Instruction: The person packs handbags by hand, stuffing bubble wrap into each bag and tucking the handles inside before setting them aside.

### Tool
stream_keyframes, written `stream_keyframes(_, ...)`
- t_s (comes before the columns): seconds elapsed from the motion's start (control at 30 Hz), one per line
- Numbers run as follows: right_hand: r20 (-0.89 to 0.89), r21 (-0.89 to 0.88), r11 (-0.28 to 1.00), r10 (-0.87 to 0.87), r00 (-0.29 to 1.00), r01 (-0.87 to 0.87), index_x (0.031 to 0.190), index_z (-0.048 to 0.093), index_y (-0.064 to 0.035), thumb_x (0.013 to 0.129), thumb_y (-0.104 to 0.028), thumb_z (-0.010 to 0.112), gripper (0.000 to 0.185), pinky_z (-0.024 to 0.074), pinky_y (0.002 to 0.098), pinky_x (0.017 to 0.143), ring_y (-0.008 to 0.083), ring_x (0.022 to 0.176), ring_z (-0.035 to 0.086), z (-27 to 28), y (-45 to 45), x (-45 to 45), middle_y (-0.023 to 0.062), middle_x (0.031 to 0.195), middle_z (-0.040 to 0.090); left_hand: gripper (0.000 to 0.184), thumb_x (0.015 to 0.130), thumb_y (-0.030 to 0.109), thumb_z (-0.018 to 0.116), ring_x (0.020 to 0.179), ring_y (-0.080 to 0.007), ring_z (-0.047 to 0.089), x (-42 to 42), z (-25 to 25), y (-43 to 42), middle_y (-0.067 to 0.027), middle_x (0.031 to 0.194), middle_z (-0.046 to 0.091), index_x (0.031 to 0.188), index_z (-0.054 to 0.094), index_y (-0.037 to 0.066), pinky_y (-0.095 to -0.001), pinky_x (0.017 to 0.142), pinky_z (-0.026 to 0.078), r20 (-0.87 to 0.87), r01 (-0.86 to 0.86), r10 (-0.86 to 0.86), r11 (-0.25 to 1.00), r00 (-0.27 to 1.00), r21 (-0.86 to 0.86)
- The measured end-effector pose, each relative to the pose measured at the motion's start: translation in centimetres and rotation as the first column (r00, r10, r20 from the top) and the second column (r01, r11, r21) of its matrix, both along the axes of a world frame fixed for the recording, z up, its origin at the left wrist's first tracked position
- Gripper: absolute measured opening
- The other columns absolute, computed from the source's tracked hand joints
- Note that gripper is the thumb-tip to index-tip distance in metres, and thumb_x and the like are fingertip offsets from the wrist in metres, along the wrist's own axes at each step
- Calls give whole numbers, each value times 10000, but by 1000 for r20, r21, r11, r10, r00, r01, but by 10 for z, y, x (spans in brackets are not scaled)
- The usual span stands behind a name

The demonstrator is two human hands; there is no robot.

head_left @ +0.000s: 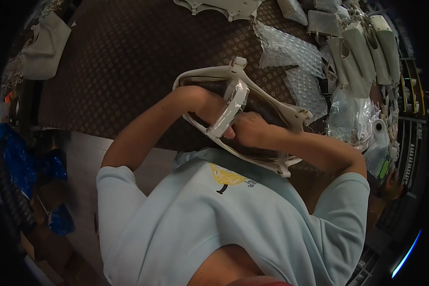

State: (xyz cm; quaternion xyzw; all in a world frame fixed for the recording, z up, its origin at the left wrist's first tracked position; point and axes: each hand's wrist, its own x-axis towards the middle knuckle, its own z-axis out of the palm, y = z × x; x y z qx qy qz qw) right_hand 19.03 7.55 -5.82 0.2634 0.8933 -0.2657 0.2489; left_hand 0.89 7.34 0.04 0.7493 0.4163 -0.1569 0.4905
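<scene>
A cream handbag (267, 97) lies at the table's near edge, against my shirt, its mouth wide open and its lining dark. Across the opening runs a pale strip wrapped in clear plastic (229, 110). My left hand (218, 110) reaches into the bag beneath this strip, which hides most of it; only a fingertip or thumb shows past the strip's near end. Inside the opening, just right of the strip, my right hand (250, 128) is closed, its fingers curled. What it grips, if anything, is hidden.
The brown patterned table (128, 71) spreads out ahead. Bubble wrap (291, 52) lies right of the bag, with several grey-white bags (362, 52) and clear plastic (350, 117) beyond. Another pale bag (219, 7) is at the far edge, one more (47, 47) at far left.
</scene>
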Motion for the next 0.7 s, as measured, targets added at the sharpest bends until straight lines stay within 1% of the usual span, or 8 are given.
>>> stream_keyframes(0.07,-105,214,960,206,973,-180,719,673,-38,725,-99,519,166,516,416,675,324,766,641,-9,-6,0,163,760,651,589,721,600,641,916,-267,613,-1,-6,-3,-137,960,659,921,673,47,-357,813,465,-15,-24,25,1000,1000,14)
stream_keyframes(0.23,-80,144,989,38,996,-26,724,680,-74,734,-119,538,149,518,384,644,271,768,654,-7,5,-5,151,762,654,183,788,199,588,719,-294,628,-30,13,-17,-154,743,643,798,666,33,-385,676,480,95,-142,130,982,987,128)
stream_keyframes(0.4,-189,288,953,148,971,-90,815,691,-72,756,-143,547,171,514,375,711,268,835,651,-96,8,76,151,878,665,291,800,294,511,737,-298,614,-27,4,-25,-138,767,647,818,703,75,-386,709,482,76,-45,32,983,997,176)
stream_keyframes(0.47,-714,-403,862,-507,483,308,912,679,-48,809,-171,523,224,501,385,772,294,896,634,-265,12,42,153,978,656,291,791,289,513,719,-299,615,-27,2,-25,-140,752,645,792,703,69,-392,692,484,47,-5,-3,987,999,159)
stream_keyframes(0.5,-714,-403,859,-510,479,315,912,679,-48,809,-171,523,224,501,385,772,294,896,634,-172,21,123,153,978,656,264,748,274,561,672,-313,607,-27,-2,-25,-156,719,631,741,677,37,-399,643,479,122,-49,28,984,992,172)
stream_keyframes(0.57,1,-94,891,-446,895,444,994,657,-43,871,-204,471,275,470,379,850,302,977,604,-134,-12,-17,165,1070,628,258,704,260,609,626,-327,600,-27,-3,-24,-172,686,617,690,651,5,-405,594,474,199,-81,44,980,979,179)
stream_keyframes(0.67,105,-222,963,-130,986,151,1093,621,-57,903,-216,425,316,437,358,908,271,1056,568,-128,-9,-20,180,1151,590,255,693,254,608,619,-329,594,-26,1,-23,-174,678,612,691,649,2,-411,594,469,158,5,-32,986,987,169)
stream_keyframes(0.7,161,-251,896,-335,929,366,1154,596,-67,910,-217,413,340,398,344,958,235,1120,531,-101,-12,-27,171,1209,561,246,692,243,603,618,-328,593,-27,0,-23,-174,670,610,679,647,1,-407,594,470,149,-10,-16,985,989,170)
